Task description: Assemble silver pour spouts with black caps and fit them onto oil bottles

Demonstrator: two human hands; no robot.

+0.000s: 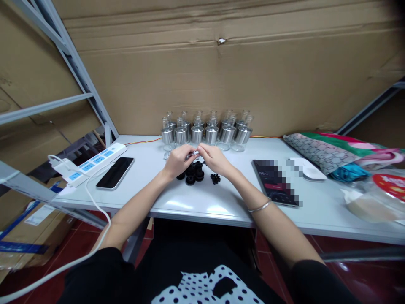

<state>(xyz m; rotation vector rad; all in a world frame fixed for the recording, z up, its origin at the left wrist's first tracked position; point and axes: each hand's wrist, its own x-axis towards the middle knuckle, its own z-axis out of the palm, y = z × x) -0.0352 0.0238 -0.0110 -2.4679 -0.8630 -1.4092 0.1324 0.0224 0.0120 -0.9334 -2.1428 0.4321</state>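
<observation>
My left hand [177, 160] and my right hand [214, 158] meet over the middle of the white table [196, 202]. Together they pinch a small silvery metal part [193, 155] between their fingertips. Right below the hands lies a cluster of black round caps [191, 174], with a smaller pile of tiny black pieces [215, 178] beside it on the right. Behind the hands stands a row of several glass bottles with shiny metal collars [205, 131], against the cardboard wall. A thin bracelet sits on my right wrist.
A white power strip [91, 162] and a dark phone [115, 172] lie at the left. A dark tablet [274, 185], a white mouse-like object [308, 169], patterned fabric [329, 152] and plastic bags [376, 198] are at the right. A metal shelf frame [72, 63] rises at the left.
</observation>
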